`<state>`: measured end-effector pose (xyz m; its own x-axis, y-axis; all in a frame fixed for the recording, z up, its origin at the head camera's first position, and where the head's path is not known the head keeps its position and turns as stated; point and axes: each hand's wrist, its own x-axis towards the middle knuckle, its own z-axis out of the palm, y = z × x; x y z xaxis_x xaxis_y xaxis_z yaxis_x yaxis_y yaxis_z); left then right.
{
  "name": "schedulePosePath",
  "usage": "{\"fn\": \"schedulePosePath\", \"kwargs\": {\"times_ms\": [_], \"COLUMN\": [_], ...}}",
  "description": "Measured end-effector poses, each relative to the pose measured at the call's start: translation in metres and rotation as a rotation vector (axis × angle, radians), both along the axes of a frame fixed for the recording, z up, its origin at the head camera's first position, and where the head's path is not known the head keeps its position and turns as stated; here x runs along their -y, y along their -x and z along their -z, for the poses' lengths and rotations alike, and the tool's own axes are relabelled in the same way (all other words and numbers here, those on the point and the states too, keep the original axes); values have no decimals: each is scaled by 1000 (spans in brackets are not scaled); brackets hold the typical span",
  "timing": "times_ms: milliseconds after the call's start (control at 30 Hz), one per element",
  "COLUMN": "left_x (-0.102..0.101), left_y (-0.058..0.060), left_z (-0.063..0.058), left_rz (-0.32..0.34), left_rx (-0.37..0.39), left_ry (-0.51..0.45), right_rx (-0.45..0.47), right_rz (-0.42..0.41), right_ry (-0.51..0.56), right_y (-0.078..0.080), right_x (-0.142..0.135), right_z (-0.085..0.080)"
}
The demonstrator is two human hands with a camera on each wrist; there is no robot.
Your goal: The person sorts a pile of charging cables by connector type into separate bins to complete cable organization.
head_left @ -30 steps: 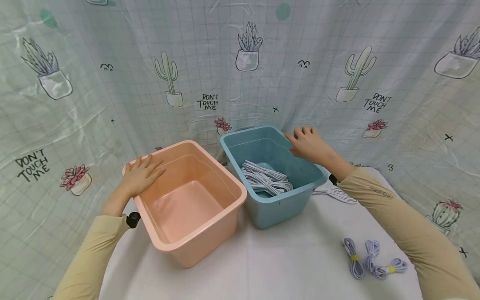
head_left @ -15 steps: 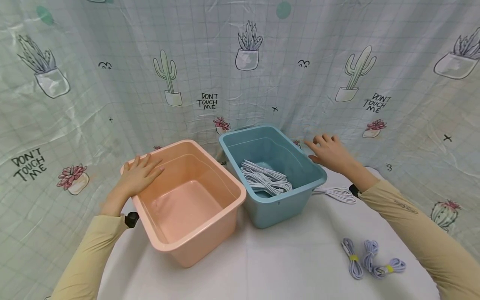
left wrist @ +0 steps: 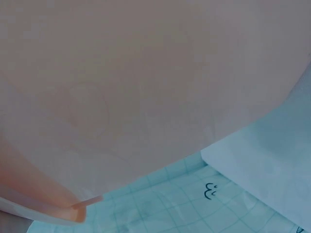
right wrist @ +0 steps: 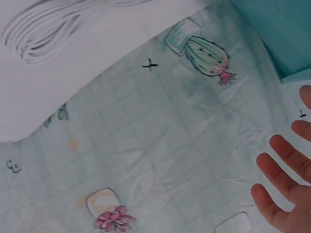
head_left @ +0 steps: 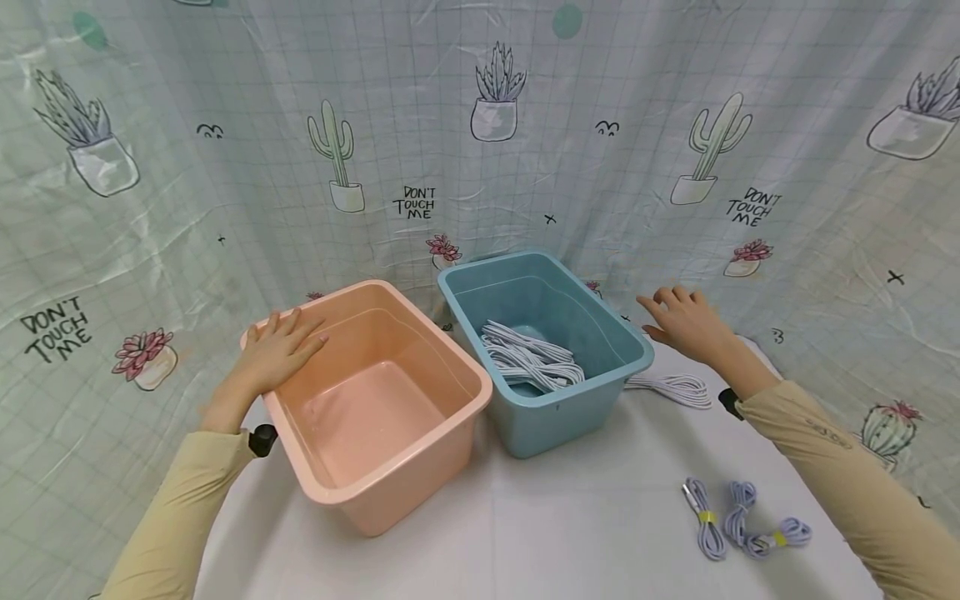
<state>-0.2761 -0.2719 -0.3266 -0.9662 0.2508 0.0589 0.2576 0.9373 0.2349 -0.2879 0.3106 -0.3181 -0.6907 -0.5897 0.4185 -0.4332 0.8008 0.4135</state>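
Note:
My left hand [head_left: 279, 354] rests with spread fingers on the left rim of a peach plastic basin [head_left: 408, 477], whose inside shows no contents. Its outer wall [left wrist: 150, 92] fills most of the left wrist view, where the left hand's fingers are hidden. My right hand [head_left: 688, 325] hovers just right of a blue-green basin [head_left: 562, 427], holding nothing. In the right wrist view the right hand [right wrist: 289, 177] shows loosely spread fingers. White bundled cables [head_left: 528, 358] lie inside the blue-green basin. Below the right hand, a white coiled cable [head_left: 678, 389] lies on the table beside that basin.
Three small tied cables lie at the table's right front: one with a yellow band [head_left: 707, 521], a bow-shaped one [head_left: 741, 507] and another with a yellow tie [head_left: 783, 535]. A cactus-print curtain [head_left: 420, 108] hangs behind the white table [head_left: 555, 525].
My right hand has drawn away from the blue-green basin's right rim, moving right and a little nearer to me. The left hand has stayed on the peach basin.

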Motion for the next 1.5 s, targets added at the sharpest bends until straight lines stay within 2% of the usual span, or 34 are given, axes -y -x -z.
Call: {"fn": "schedulePosePath", "kwargs": {"times_ms": [300,600,833,1033,1167,1367,1500], "left_x": [1,0,0,1,1,2,2], "left_y": [-1,-1,0,1,2,1,1], "left_z": [0,0,0,1,2,2,3], "left_rz": [0,1,1,1,-2,-2,2], "left_rx": [3,5,-3,-6,-8,-10,-15], "left_ry": [3,-7,-3,-9,-7,-5,-2], "right_rx": [-40,65,67,161,201,281,298], "right_rz": [-10,83,98,166,187,233,247], "right_ry": [22,8,27,1,-7,42,57], "right_y": [5,5,8,11,11,9,7], "right_x": [-21,-37,-48,-51,-52,-54,-57], "right_z": [32,62,87,106,114,122,128]}}
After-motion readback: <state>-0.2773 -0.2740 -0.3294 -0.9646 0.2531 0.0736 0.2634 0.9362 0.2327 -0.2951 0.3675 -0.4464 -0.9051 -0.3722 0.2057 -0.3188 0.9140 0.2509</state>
